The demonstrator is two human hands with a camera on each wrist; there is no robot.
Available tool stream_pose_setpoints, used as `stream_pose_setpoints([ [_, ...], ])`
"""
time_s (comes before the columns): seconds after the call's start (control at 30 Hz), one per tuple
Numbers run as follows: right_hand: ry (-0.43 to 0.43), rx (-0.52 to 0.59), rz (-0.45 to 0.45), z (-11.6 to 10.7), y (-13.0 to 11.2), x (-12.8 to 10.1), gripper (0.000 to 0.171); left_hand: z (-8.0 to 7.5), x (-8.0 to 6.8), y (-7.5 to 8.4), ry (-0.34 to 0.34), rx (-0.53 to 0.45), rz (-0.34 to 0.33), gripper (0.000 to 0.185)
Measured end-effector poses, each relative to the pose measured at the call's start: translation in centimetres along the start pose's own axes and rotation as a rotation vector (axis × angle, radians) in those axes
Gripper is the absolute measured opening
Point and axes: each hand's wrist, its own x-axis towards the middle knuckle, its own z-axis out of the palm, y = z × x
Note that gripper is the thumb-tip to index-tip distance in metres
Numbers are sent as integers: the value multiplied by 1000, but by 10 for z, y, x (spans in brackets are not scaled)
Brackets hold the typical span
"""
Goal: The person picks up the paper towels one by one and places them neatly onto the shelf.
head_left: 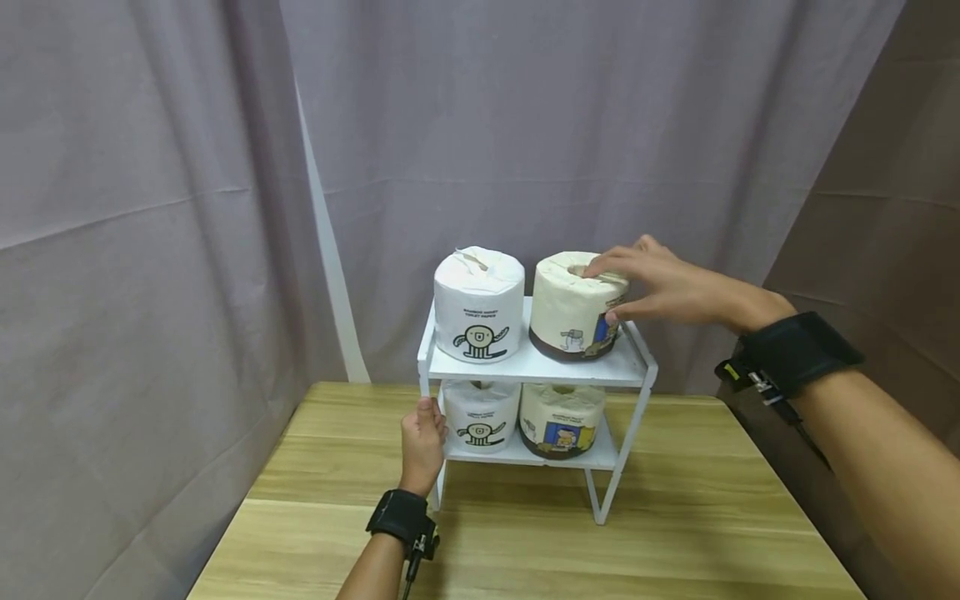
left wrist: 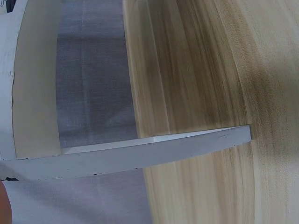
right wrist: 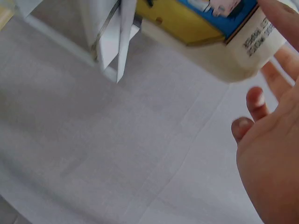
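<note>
A white two-tier shelf (head_left: pixel 628 367) stands on a wooden table (head_left: pixel 525 550). Its top tier carries a white wrapped toilet roll (head_left: pixel 478 307) on the left and a cream roll (head_left: pixel 564 310) on the right. My right hand (head_left: pixel 600 293) holds the cream roll, with fingers across its top and the thumb on its front side. In the right wrist view the cream roll (right wrist: pixel 233 42) lies against my fingers (right wrist: pixel 254 100). My left hand (head_left: pixel 423 440) grips the shelf's front left leg. The lower tier holds another white roll (head_left: pixel 480 414) and another cream roll (head_left: pixel 562 419).
Grey curtains (head_left: pixel 562 125) hang close behind the shelf and along the left side. A brown surface (head_left: pixel 885 233) rises at the right. The table's right edge runs under my right forearm. The left wrist view shows a white shelf bar (left wrist: pixel 140 151) over the table wood (left wrist: pixel 196 70).
</note>
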Motion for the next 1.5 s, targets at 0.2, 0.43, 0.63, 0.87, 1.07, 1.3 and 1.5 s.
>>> stream_pose_setpoints([
  [0.2,-55,28,-75,-4,2,-5,56,-5,1,3,-1,-26,8,81],
  [0.43,-71,46,-89,-8,1,-2,51,-6,3,5,-6,-49,29,81],
  [0.63,-52,3,-116,-8,-1,2,47,-6,2,8,-1,-51,28,76],
  [0.87,-13,-43,-66,-7,0,3,39,-3,2,5,-1,-58,18,76],
  [1.07,38,-63,11,-6,-5,-1,37,-2,1,3,-1,-45,11,80],
  [1.3,91,-119,114,2,-27,-2,36,-1,2,6,-2,-20,14,72],
  [1.5,134,-168,141,7,-39,-1,37,0,3,5,4,-16,19,74],
])
